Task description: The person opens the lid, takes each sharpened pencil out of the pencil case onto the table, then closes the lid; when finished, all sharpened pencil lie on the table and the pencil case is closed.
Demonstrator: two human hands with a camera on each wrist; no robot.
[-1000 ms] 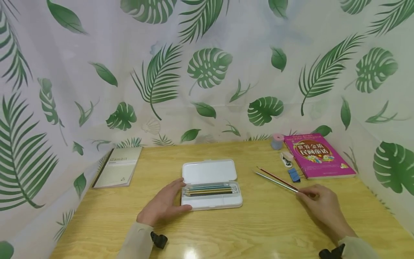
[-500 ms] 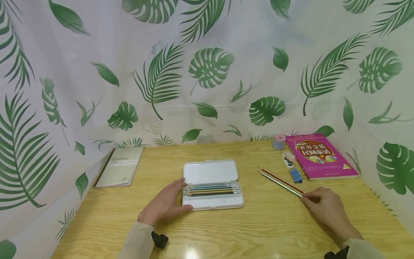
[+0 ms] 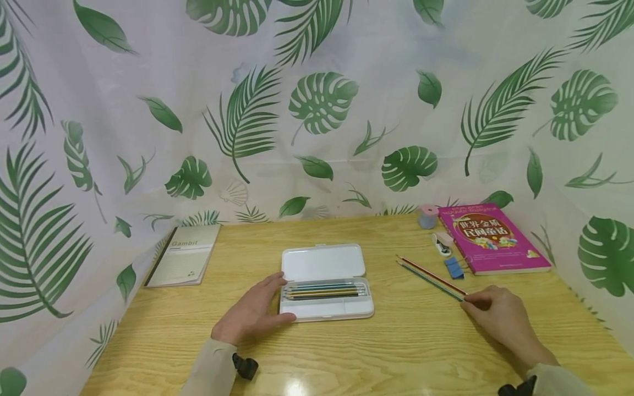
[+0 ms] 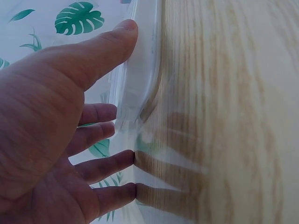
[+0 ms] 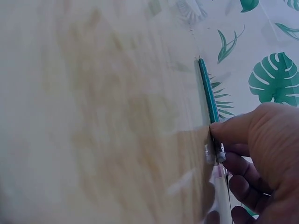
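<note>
A: From the head camera, what has changed over the last second?

B: Very little. The left hand [image 3: 252, 316] stays flat against the left end of the open pencil case [image 3: 324, 282], fingers straight, thumb along its near corner. The right hand [image 3: 497, 319] has slid slightly toward the near right edge of the table [image 3: 396, 352], and the two pencils [image 3: 431, 278] it touches have shifted with it; their tips still point toward the case.

A: Is the right hand clamped on them?

B: It pinches the near ends, and the pencils still lie low on the wood, well apart from the case. Four or so pencils already lie in the case's tray.

A: What does the left wrist camera add?

B: The thumb [image 4: 100, 51] presses on the case's white rim [image 4: 140, 70], and the other fingers are spread straight with their tips on the table. Nothing is gripped; the hand just steadies the case.

A: And the right wrist camera?

B: The thumb and curled fingers [image 5: 254, 154] close on a green pencil [image 5: 209, 95] at its metal ferrule. The second pencil is hard to make out there.

A: So what does the small shift mean?

B: Judging by this, the grasp on the loose pencils is being settled, and the lift toward the case has not yet begun.

A: Anything else about?

B: A pink book [image 3: 490, 239], a blue clip [image 3: 453, 268] and a notebook [image 3: 183, 263].
</note>
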